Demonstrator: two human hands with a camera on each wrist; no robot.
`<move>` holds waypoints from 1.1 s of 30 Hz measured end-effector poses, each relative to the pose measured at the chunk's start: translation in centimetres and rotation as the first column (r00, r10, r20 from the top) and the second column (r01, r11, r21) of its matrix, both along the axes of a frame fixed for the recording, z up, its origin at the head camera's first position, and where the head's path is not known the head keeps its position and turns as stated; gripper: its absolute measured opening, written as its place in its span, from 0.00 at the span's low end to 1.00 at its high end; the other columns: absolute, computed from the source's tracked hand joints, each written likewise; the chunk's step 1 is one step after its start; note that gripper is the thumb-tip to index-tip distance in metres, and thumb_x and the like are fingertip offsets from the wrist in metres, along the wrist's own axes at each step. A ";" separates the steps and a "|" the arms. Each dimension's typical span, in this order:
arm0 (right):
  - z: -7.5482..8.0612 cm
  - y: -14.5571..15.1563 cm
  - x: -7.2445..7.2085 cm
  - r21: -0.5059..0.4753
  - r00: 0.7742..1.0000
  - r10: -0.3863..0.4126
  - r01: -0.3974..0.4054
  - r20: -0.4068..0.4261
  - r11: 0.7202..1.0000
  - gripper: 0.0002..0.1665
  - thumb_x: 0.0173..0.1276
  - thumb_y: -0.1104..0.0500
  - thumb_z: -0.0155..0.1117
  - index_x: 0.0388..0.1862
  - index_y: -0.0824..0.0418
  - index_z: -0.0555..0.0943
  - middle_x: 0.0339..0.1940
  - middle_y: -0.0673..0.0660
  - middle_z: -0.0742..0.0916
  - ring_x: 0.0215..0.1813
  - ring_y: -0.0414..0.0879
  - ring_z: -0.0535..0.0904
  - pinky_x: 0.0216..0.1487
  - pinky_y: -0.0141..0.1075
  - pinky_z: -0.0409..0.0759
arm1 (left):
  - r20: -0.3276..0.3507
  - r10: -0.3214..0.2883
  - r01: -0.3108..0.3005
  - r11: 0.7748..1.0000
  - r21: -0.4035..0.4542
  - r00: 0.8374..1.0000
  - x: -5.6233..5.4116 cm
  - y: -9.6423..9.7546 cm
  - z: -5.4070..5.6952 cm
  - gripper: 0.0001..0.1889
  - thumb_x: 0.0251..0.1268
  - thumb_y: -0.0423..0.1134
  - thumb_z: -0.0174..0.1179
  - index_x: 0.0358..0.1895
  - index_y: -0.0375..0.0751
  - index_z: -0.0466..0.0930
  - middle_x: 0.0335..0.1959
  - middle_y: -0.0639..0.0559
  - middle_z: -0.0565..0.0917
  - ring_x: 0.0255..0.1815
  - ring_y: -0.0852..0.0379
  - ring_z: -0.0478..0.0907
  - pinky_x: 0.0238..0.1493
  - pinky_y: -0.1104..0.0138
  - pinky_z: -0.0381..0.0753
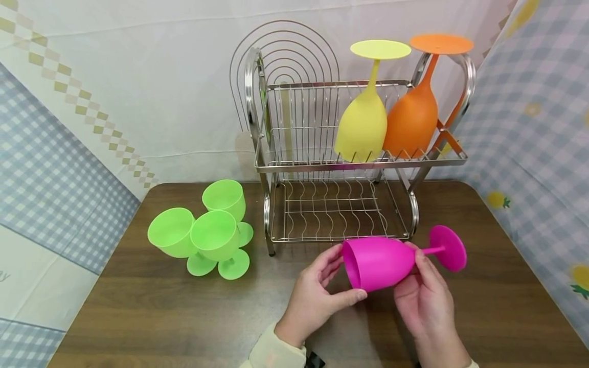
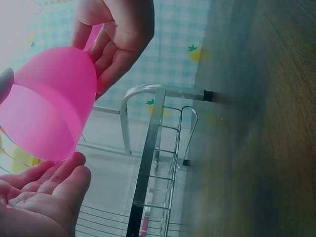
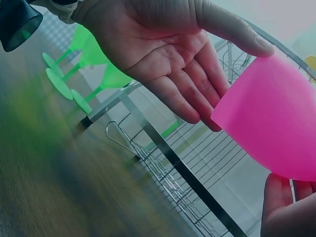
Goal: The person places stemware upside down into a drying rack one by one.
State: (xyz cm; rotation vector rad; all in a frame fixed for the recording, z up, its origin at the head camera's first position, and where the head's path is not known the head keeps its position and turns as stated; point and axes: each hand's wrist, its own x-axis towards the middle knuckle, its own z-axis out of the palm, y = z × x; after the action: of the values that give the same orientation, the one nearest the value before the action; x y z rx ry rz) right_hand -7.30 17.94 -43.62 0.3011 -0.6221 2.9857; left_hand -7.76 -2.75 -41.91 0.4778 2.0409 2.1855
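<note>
A magenta plastic wine goblet (image 1: 382,263) lies sideways in the air above the table, its mouth to the left and its round foot to the right. My left hand (image 1: 315,294) holds it at the rim, thumb on the near side and fingers on the far side. Around the bottom of the bowl, where the stem starts, my right hand (image 1: 428,296) grips it with thumb and fingers. The left wrist view shows the goblet's open mouth and the right hand's curled fingers (image 2: 116,61). Part of the stem is hidden by the right hand.
Behind the hands stands a two-tier metal dish rack (image 1: 361,166). A yellow goblet (image 1: 363,122) and an orange goblet (image 1: 411,120) sit upside down at the right of its upper tier. Three green goblets, one in front (image 1: 215,235), stand close together on the brown table (image 1: 184,317).
</note>
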 end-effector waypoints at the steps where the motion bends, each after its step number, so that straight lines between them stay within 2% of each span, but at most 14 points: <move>1: 0.0 0.0 0.0 0.003 1.000 -0.002 0.002 -0.003 1.000 0.22 0.84 0.62 0.38 0.59 0.71 0.79 0.52 0.63 0.87 0.56 0.50 0.84 0.59 0.36 0.80 | -0.001 -0.002 0.002 1.000 -0.001 1.000 0.0 0.0 0.0 0.42 0.51 0.36 0.78 0.72 0.43 0.68 0.68 0.55 0.76 0.67 0.56 0.74 0.69 0.61 0.71; 5: 0.2 0.1 0.0 0.033 1.000 -0.015 0.015 0.001 0.999 0.22 0.84 0.62 0.39 0.59 0.71 0.79 0.54 0.64 0.86 0.57 0.51 0.84 0.60 0.37 0.80 | -0.004 -0.008 0.008 1.000 -0.016 1.000 -0.1 0.0 -0.1 0.42 0.52 0.37 0.78 0.72 0.44 0.68 0.68 0.55 0.75 0.68 0.57 0.73 0.70 0.61 0.70; 10: 0.6 0.1 0.1 0.088 0.997 -0.079 0.078 0.014 0.993 0.21 0.83 0.64 0.40 0.58 0.73 0.79 0.55 0.65 0.86 0.58 0.51 0.83 0.62 0.37 0.79 | -0.005 -0.005 0.005 0.999 -0.052 1.000 -0.1 -0.1 -0.2 0.43 0.53 0.39 0.78 0.73 0.44 0.66 0.69 0.56 0.74 0.70 0.59 0.71 0.70 0.66 0.68; 17: 1.4 0.3 0.0 0.205 0.985 -0.174 0.173 -0.013 0.963 0.20 0.82 0.68 0.42 0.59 0.76 0.78 0.56 0.66 0.86 0.59 0.51 0.83 0.60 0.37 0.80 | -0.009 0.002 -0.003 0.997 -0.071 1.000 -0.2 -0.1 -0.3 0.44 0.54 0.41 0.77 0.74 0.44 0.65 0.70 0.57 0.74 0.71 0.59 0.69 0.72 0.64 0.66; 22: 2.3 0.1 -0.1 0.344 0.960 -0.280 0.253 0.030 0.904 0.17 0.79 0.69 0.48 0.59 0.77 0.78 0.56 0.65 0.86 0.59 0.51 0.82 0.55 0.35 0.83 | -0.009 0.021 -0.022 0.996 -0.081 1.000 -0.2 -0.1 -0.3 0.43 0.54 0.41 0.76 0.74 0.48 0.65 0.70 0.58 0.74 0.70 0.58 0.70 0.71 0.62 0.67; 27: 3.2 -0.4 -0.2 0.437 0.912 -0.402 0.332 0.078 0.836 0.16 0.75 0.71 0.55 0.57 0.79 0.78 0.53 0.67 0.87 0.61 0.53 0.80 0.54 0.35 0.83 | -0.011 0.032 -0.033 0.997 -0.072 0.999 -0.3 -0.2 -0.3 0.42 0.54 0.41 0.77 0.74 0.50 0.67 0.70 0.58 0.73 0.70 0.58 0.70 0.71 0.61 0.67; 31: 3.7 -0.7 -0.4 0.501 0.880 -0.474 0.391 0.043 0.772 0.16 0.71 0.74 0.59 0.55 0.82 0.78 0.49 0.67 0.88 0.59 0.54 0.81 0.53 0.34 0.83 | -0.015 0.036 -0.037 0.997 -0.063 0.999 -0.4 -0.2 -0.3 0.42 0.54 0.40 0.77 0.73 0.50 0.67 0.71 0.55 0.73 0.70 0.60 0.70 0.72 0.60 0.66; 33: 3.8 -0.8 -0.5 0.550 0.867 -0.498 0.424 -0.019 0.719 0.16 0.69 0.76 0.60 0.54 0.84 0.77 0.47 0.66 0.89 0.58 0.54 0.82 0.53 0.34 0.83 | -0.018 0.038 -0.039 0.997 -0.065 0.999 -0.4 -0.1 -0.4 0.42 0.53 0.40 0.77 0.73 0.50 0.68 0.70 0.54 0.73 0.70 0.60 0.70 0.72 0.60 0.66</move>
State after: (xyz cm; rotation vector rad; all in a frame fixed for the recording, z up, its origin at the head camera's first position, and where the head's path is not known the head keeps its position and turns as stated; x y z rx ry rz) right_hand -7.81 17.17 -39.85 -0.0344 -1.3348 2.3029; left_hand -8.18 -2.88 -42.30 0.4550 2.1401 2.1347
